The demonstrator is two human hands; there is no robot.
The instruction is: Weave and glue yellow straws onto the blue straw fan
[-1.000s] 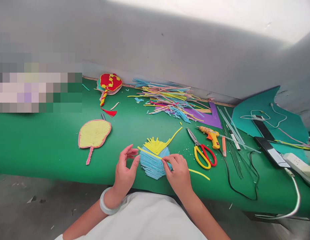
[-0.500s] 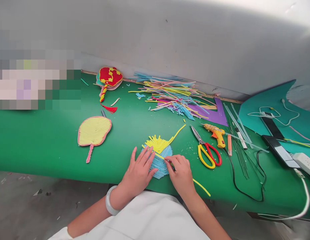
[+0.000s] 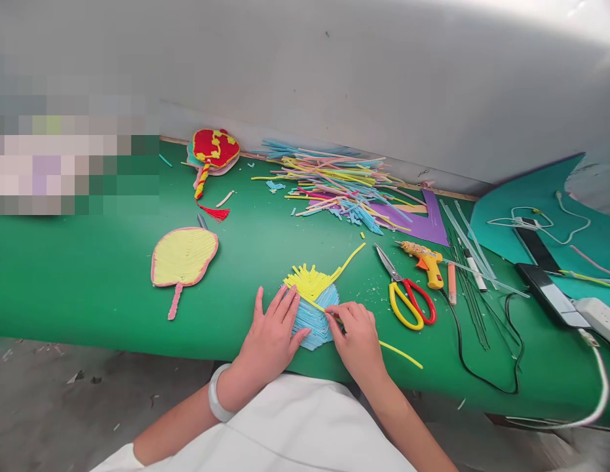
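Observation:
A blue fan-shaped piece (image 3: 314, 321) made of pipe cleaners lies flat at the table's front edge. Yellow pipe cleaner lengths (image 3: 309, 282) fan out over its upper part, one reaching far to the upper right. My left hand (image 3: 272, 334) rests on the piece's left side, fingers stretched out. On the right, my right hand (image 3: 356, 337) pinches a yellow pipe cleaner (image 3: 400, 354) laid slantwise across the blue; its free end sticks out to the right past the hand. The fingers hide part of the blue edge.
Scissors (image 3: 405, 292) and a yellow glue gun (image 3: 425, 262) lie right, beside glue sticks and green wires (image 3: 466, 288). A heap of pipe cleaners (image 3: 339, 177) is at the back. Left are a yellow fan (image 3: 184, 255) and a red fan (image 3: 216, 147). A black phone (image 3: 553, 295) lies far right.
The free end of the yellow pipe cleaner has swung slightly up and to the right. My left hand has shifted a little left; my right hand keeps its pinch.

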